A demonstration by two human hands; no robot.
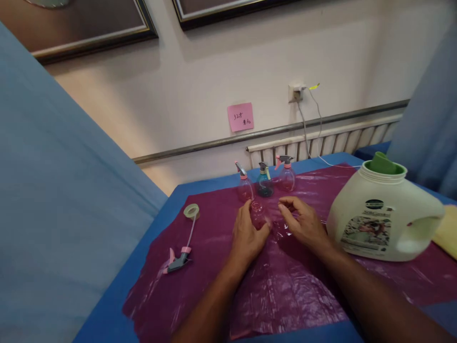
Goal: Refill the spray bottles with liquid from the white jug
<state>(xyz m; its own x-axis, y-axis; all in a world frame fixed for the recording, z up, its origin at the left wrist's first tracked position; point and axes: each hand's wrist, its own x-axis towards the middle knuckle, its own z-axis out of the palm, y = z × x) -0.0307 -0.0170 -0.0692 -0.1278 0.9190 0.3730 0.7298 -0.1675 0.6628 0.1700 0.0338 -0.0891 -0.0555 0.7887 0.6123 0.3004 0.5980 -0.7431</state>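
Observation:
A clear, open-necked spray bottle (257,215) stands on the purple plastic sheet, with no spray head on it. My left hand (248,231) is closed around its left side, the thumb in front and the fingers behind. Just right of the bottle, my right hand (302,220) is apart from it, fingers bent and separated from the thumb, with nothing visible between them. A grey and pink spray head (180,259) with a thin tube lies on the sheet to the left. Behind the bottle stand a pink-topped sprayer (245,186), a teal sprayer (264,183) and another pink-topped sprayer (286,177).
A large cream jug (378,209) holding a green cap (383,164) stands right of my right forearm. A tape roll (191,211) lies at the left by the tube's end. The purple sheet (207,295) covers a blue table. Blue curtains hang on both sides.

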